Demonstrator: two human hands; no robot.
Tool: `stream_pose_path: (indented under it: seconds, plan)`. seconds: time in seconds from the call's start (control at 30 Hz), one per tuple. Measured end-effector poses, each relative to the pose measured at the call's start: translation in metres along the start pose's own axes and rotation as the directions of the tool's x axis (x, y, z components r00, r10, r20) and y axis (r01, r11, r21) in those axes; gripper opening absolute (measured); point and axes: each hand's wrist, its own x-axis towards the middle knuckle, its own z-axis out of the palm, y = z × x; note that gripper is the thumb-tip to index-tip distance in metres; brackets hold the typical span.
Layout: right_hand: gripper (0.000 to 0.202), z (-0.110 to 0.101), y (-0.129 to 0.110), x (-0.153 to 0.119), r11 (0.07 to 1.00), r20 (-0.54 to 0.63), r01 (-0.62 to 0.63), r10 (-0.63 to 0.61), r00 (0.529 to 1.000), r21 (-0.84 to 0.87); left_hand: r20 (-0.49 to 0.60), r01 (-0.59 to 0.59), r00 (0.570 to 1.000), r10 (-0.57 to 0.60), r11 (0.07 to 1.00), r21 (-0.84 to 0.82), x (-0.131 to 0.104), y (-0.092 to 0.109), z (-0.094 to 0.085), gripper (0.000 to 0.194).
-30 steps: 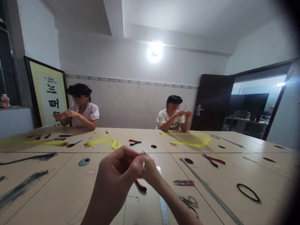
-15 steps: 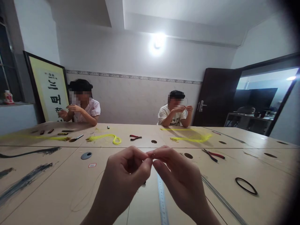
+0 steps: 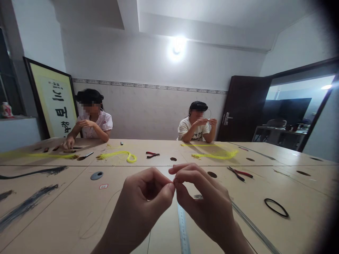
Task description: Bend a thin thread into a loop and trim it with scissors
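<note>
My left hand [image 3: 149,199] is closed in a pinch, thumb against forefinger, in the middle of the head view. Its fingertips meet those of my right hand [image 3: 202,201], where thumb and forefinger are also pinched and the other fingers arch above. What lies between the fingertips is too small to make out. A thin pale cord [image 3: 102,214] loops out to the left and passes behind my left hand; its ends are hidden. Below the hands a steel ruler [image 3: 182,225] lies on the table. Behind my right hand shows the metal tip of a tool [image 3: 197,197].
Red-and-black pliers [image 3: 240,173] and a black ring [image 3: 276,207] lie right; grey wires [image 3: 251,224] run beside my right forearm. Dark strand bundles [image 3: 29,204] lie left. Yellow cord bundles [image 3: 119,155] lie across the table [image 3: 66,225]. Two people [image 3: 99,121] sit opposite.
My right fingers have lifted and spread a little, while the fingertips of both hands still meet. The person at the left has lowered one hand to the tools on the table.
</note>
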Motion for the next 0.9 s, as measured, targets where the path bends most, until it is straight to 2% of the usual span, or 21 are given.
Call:
stream_pose_path:
  seconds: [0.17,0.33,0.4,0.5,0.6,0.67,0.77,0.87,0.9]
  plan:
    - [0.017,-0.002,-0.002,0.004,0.99,0.018,0.101,-0.099,0.995,-0.102,0.102,0.03,0.995,-0.022,0.996,-0.082,0.003,0.0,-0.001,0.015]
    - [0.016,-0.002,-0.004,0.006,0.97,0.015,0.187,-0.187,0.982,-0.153,0.073,0.064,0.996,-0.059,0.995,-0.074,0.002,0.0,0.002,0.013]
    - [0.016,-0.006,-0.002,0.006,0.97,0.025,0.186,-0.185,0.982,-0.155,0.04,0.037,0.999,-0.034,0.996,-0.077,0.003,-0.001,0.003,0.013]
    - [0.014,-0.017,0.005,0.007,0.978,0.046,0.104,-0.097,0.994,-0.181,-0.07,-0.052,0.997,0.044,0.993,-0.11,0.006,-0.003,0.001,0.013]
    - [0.01,-0.026,0.016,-0.002,0.957,0.114,-0.109,0.144,0.983,-0.269,-0.179,-0.093,0.982,0.064,0.983,-0.159,0.011,-0.004,-0.008,0.013]
    - [0.012,-0.024,0.022,-0.022,0.916,0.258,-0.232,0.323,0.911,-0.328,-0.222,-0.102,0.973,0.059,0.977,-0.189,0.013,-0.005,-0.016,0.011]
    - [0.016,-0.01,0.022,-0.074,0.867,0.508,-0.317,0.485,0.712,-0.384,-0.271,-0.149,0.958,0.089,0.967,-0.208,0.01,-0.003,-0.023,0.011]
    - [0.043,0.001,0.012,-0.132,0.802,0.616,-0.395,0.597,0.515,-0.448,-0.279,-0.207,0.949,0.148,0.959,-0.196,0.005,0.001,-0.025,0.013]
    - [0.049,0.003,0.006,-0.148,0.781,0.633,-0.422,0.622,0.462,-0.46,-0.277,-0.22,0.947,0.163,0.957,-0.189,0.003,0.002,-0.026,0.014]
